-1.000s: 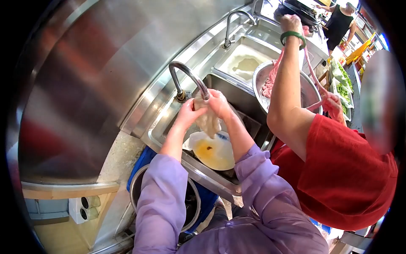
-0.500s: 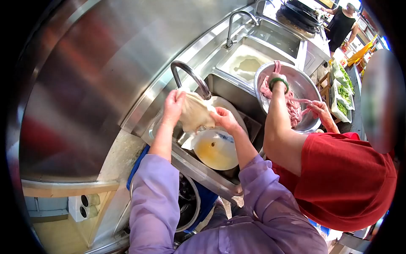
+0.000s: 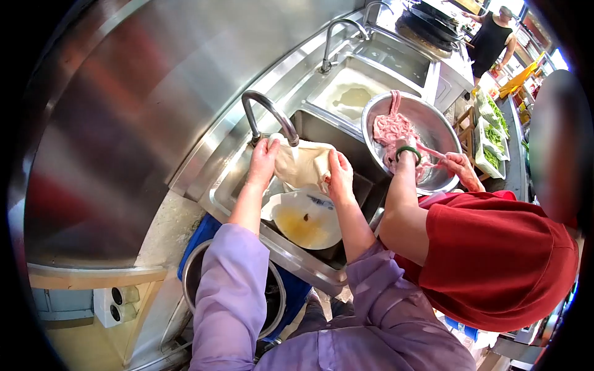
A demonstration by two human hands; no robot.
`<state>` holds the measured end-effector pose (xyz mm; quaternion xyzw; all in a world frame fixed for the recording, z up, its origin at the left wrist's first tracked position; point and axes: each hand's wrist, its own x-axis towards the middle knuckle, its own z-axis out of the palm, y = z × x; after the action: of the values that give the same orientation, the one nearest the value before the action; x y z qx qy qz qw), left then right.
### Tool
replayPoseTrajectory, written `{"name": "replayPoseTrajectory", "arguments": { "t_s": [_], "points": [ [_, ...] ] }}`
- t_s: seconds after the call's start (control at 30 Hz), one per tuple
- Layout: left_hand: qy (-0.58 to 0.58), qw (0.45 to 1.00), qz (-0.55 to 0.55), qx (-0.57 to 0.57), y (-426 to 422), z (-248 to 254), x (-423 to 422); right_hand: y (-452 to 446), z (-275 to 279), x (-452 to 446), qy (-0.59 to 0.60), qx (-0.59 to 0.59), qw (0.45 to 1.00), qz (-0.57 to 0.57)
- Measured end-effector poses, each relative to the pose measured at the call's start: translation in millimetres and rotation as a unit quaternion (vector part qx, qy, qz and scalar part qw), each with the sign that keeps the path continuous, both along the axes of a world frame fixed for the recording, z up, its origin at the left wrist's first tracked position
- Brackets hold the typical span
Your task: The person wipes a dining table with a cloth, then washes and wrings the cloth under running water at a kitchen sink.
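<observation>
A pale, floppy, skin-like piece is stretched between my two hands under the curved faucet of the near sink. My left hand is closed on its left edge, close to the faucet. At its right edge, my right hand grips it with bent fingers. Below it, inside the sink, lies a white dish with yellowish liquid and a small dark bit.
At the right, a co-worker in a red shirt handles pink strands in a metal bowl. Beyond are a second sink, baskets of greens and another person. A round bin stands below.
The pale piece went from bunched under the faucet to spread between my hands, which moved apart. The co-worker's raised hand came down into the bowl with the pink strands.
</observation>
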<state>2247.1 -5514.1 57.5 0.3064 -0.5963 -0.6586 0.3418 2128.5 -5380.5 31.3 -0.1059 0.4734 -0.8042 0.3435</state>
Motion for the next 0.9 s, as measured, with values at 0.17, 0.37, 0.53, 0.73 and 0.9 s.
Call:
{"name": "replayPoseTrajectory", "arguments": {
  "t_s": [0.17,0.37,0.53,0.73,0.9],
  "points": [
    [-0.014,1.0,-0.017,0.001,13,-16,-13,19,30,9,0.051,0.081,0.995,0.007],
    [-0.071,0.975,-0.12,-0.172,37,-4,-8,-8,6,21,0.199,0.065,0.974,0.081],
    [0.0,0.999,0.05,0.009,10,-24,-3,-36,32,36,0.026,-0.023,0.997,0.075],
    [0.12,0.909,0.042,0.398,37,-1,-17,-61,56,47,0.284,0.198,0.936,0.064],
    [0.104,0.957,0.017,0.272,32,-27,-5,-88,28,27,0.321,0.404,0.856,0.042]
  ]
}}
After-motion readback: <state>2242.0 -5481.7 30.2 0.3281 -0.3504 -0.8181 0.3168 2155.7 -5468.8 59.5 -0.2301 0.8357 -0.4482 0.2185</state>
